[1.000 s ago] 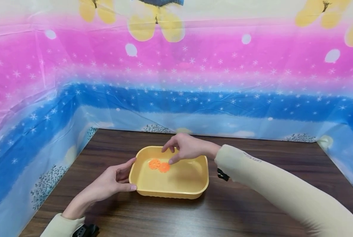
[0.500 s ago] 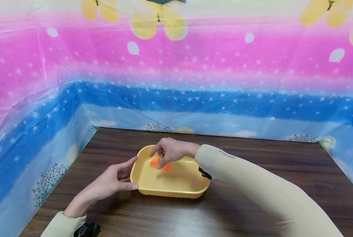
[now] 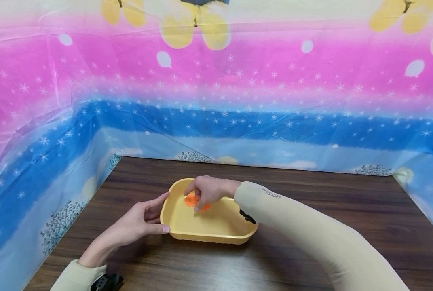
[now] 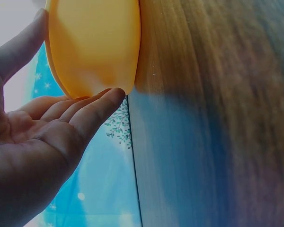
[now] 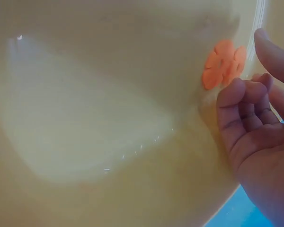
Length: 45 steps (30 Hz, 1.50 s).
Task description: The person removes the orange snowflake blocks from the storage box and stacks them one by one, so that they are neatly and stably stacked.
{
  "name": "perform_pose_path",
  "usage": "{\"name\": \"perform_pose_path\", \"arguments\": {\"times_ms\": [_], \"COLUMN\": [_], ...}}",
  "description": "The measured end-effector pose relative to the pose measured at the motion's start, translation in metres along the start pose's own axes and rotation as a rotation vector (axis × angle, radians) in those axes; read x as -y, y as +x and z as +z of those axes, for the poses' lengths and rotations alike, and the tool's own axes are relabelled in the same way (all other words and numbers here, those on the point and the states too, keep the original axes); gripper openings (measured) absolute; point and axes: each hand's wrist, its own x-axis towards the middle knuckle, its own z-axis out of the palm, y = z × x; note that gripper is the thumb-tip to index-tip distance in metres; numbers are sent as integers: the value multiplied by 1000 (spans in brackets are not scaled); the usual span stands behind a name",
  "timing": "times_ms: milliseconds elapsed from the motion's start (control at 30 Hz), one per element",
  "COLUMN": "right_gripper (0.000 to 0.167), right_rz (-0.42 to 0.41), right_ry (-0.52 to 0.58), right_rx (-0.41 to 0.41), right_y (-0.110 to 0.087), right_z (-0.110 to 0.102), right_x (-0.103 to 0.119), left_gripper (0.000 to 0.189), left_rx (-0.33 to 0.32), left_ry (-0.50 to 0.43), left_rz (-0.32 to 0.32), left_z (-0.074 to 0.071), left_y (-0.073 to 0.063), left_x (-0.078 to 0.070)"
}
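Observation:
A yellow rectangular basin [image 3: 216, 226] with rounded corners stands on the table in the head view. My left hand [image 3: 138, 220] holds its left end, thumb at the near corner and fingers at the far one; the left wrist view shows this grip on the basin's end wall [image 4: 94, 47]. Two flat, flower-shaped orange pieces [image 3: 191, 200] lie side by side on the basin floor, partly hidden by my right hand [image 3: 210, 190]. In the right wrist view, the orange pieces [image 5: 222, 64] appear just beyond my bent fingers, with the thumb [image 5: 274, 56] apart from them.
Dark wood-grain table [image 3: 292, 202] surrounds the basin. A printed cloth [image 3: 260, 89] in pink and blue hangs along the back and sides. Black wrist straps [image 3: 107, 281] sit at both cream sleeves [image 3: 296, 222].
My right hand has moved left and down into the basin, over the orange pieces, covering part of them. My left hand keeps its hold on the basin's left end.

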Motion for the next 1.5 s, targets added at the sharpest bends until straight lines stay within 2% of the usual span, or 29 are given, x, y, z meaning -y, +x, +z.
{"name": "perform_pose_path", "arguments": {"times_ms": [200,433,700,900,1267,1500], "right_gripper": [56,53,45,34,35,34], "right_rz": [-4,-71,-15,-35,-70,-66], "right_ry": [-48,-14,2,6,63,34], "right_rx": [59,108,4,-60,-38,-60], "right_y": [2,3,4,6,9,10], "right_z": [4,7,12,19,23,26], "right_x": [-1,2,3,3,1,2], "left_gripper": [98,97,98,97,98,97], "left_rx": [-5,-8,9,10,-6,-4], "left_ry": [5,24,3,1,10,14], "left_rz": [-4,1,22,27,14,22], "left_z": [0,0,0,0,1,1], "left_y": [0,0,-1,0,1,0], "left_x": [0,-1,-1,0,3,1]}}
